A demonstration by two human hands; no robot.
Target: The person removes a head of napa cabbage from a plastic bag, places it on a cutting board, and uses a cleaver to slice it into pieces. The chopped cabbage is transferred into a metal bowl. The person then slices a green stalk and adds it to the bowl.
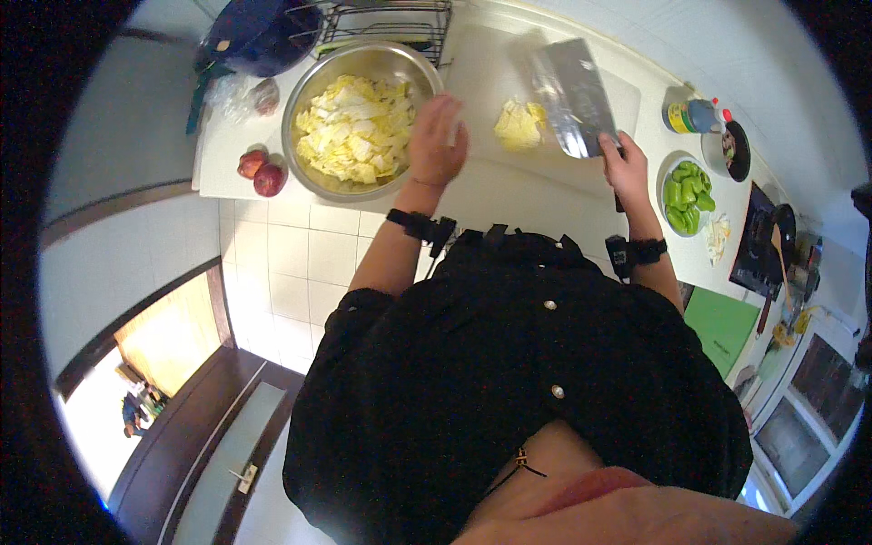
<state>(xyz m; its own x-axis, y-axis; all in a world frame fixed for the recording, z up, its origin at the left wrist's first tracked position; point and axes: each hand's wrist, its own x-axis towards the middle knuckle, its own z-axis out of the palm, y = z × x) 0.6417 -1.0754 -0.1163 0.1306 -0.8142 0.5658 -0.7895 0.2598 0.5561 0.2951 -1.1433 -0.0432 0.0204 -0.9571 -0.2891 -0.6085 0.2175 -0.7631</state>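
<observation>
My right hand [625, 167] grips a cleaver [575, 99] by its handle, the broad blade raised and tilted over the right part of the cutting board [477, 75]. Just left of the blade, pale yellow cabbage leaf pieces [519, 127] lie on the board. My left hand [437, 139] is at the right rim of a large stainless steel bowl [293, 157], its fingers apart and nothing in it; whether it touches the rim cannot be told. Cut cabbage [354, 129] fills much of the bowl.
Two red onions [270, 180] and a plastic bag [235, 97] lie left of the bowl. Behind it stands a black wire rack [381, 12]. At right are a bowl of green peppers [687, 194], a soy sauce bottle [689, 116] and a black cooktop [753, 238].
</observation>
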